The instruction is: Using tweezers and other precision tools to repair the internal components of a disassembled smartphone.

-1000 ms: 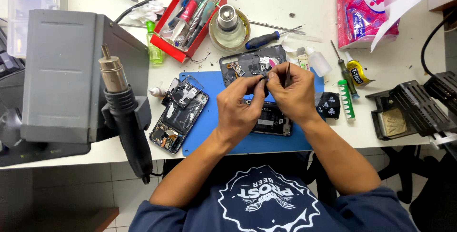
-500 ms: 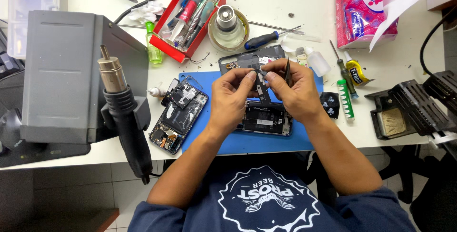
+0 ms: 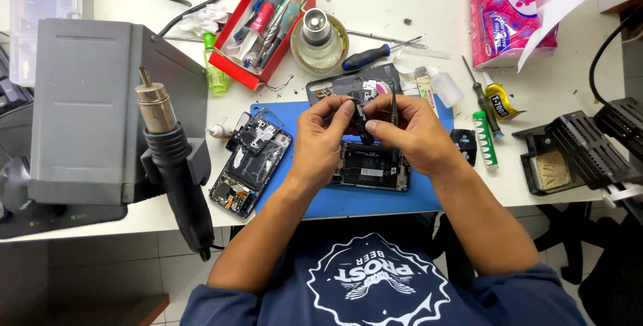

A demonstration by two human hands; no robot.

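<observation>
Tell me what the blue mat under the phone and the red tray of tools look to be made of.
Blue mat: probably silicone or rubber; matte, even colour, lies flat with no glare. Red tray: most likely plastic or painted metal; smooth, glossy walls with crisp straight edges. The look alone leaves it open.

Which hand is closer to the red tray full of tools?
Left. The left hand is just below and right of the red rectangular tool tray; the right hand lies farther right, beyond it.

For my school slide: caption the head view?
Left hand and right hand pinch a small dark part above an opened phone.
</observation>
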